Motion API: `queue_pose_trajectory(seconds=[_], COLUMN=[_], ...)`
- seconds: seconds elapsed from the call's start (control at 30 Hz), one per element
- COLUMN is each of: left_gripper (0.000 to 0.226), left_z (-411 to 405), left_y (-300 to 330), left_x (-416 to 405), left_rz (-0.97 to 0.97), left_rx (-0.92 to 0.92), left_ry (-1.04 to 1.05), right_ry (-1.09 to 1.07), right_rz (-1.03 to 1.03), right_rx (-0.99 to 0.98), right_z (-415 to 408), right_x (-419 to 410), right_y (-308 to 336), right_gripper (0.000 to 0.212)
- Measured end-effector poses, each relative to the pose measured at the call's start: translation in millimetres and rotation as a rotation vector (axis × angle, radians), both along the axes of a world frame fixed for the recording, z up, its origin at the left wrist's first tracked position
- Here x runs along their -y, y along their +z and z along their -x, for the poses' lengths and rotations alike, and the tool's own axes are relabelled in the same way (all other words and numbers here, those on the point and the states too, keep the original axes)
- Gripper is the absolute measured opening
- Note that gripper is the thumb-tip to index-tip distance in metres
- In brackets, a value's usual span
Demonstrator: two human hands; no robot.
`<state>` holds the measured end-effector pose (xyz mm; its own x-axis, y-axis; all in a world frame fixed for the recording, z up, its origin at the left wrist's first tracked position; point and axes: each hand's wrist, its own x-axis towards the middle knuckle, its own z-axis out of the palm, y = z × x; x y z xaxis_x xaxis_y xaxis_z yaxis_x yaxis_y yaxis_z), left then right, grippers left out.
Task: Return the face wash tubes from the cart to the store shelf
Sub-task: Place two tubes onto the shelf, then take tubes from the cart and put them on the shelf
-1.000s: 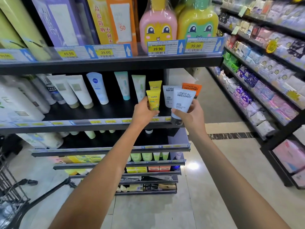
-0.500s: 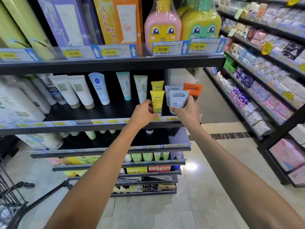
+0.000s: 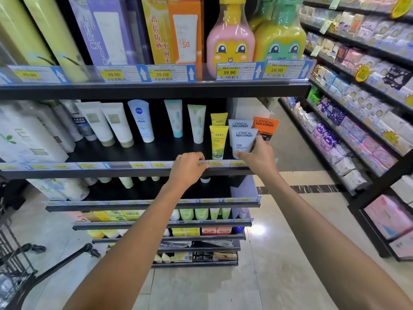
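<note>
A white L'Oréal Men Expert face wash tube (image 3: 243, 139) stands cap-down at the front right of the black shelf (image 3: 134, 173). My right hand (image 3: 257, 159) grips it at its base. Just left of it, a yellow face wash tube (image 3: 218, 142) with a frog picture stands on its own. My left hand (image 3: 187, 167) is below and left of that tube, fingers curled at the price rail, holding nothing. Behind these stand another yellow tube (image 3: 219, 119), a second white L'Oréal tube (image 3: 240, 123) and an orange L'Oréal tube (image 3: 266, 126).
More white and blue tubes (image 3: 140, 119) line the same shelf to the left. The shelf above (image 3: 156, 90) carries boxes and cartoon bottles. The cart (image 3: 13, 265) shows at the lower left. An aisle with packed shelves (image 3: 357, 130) runs on the right.
My left hand let go of the yellow tube and dropped to the shelf edge. My right hand lowered the white tube onto the shelf beside it.
</note>
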<state>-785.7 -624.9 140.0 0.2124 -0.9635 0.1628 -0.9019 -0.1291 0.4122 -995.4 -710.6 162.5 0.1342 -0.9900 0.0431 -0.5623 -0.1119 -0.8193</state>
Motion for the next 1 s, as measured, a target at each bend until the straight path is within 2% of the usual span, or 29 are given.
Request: queue_pose_trajectory(seconds=[0.1, 0.2, 0.27, 0.37, 0.6, 0.8, 1.0], left_gripper=[0.029, 0.048, 0.05, 0.052, 0.047, 0.049, 0.042], left_z=[-1, -2, -2, -2, -7, 2, 11], left_y=[-1, -5, -14, -36, -97, -123, -134], left_x=[-8, -28, -55, -112, -275, -411, -500], left_rz=[0.045, 0.111, 0.155, 0.151, -0.056, -0.083, -0.059], left_rx=[0.026, 0.021, 0.023, 0.062, 0.022, -0.004, -0.058], left_ry=[-0.001, 0.028, 0.086, 0.204, 0.657, 1.036, 1.337], right_ry=[-0.01, -0.025, 0.017, 0.251, 0.882, 1.21, 1.458], right_rz=[0.048, 0.184, 0.224, 0.189, 0.004, 0.044, 0.078], right_rx=[0.034, -0.019, -0.078, -0.175, -0.392, -0.393, -0.342], right_z=[8, 15, 14, 2, -59, -128, -197], right_x=[-18, -54, -83, -120, -194, -268, -336], right_y=[6, -1, -16, -47, -110, -132, -134], right_gripper=[0.05, 0.049, 0.053, 0.049, 0.052, 0.051, 0.048])
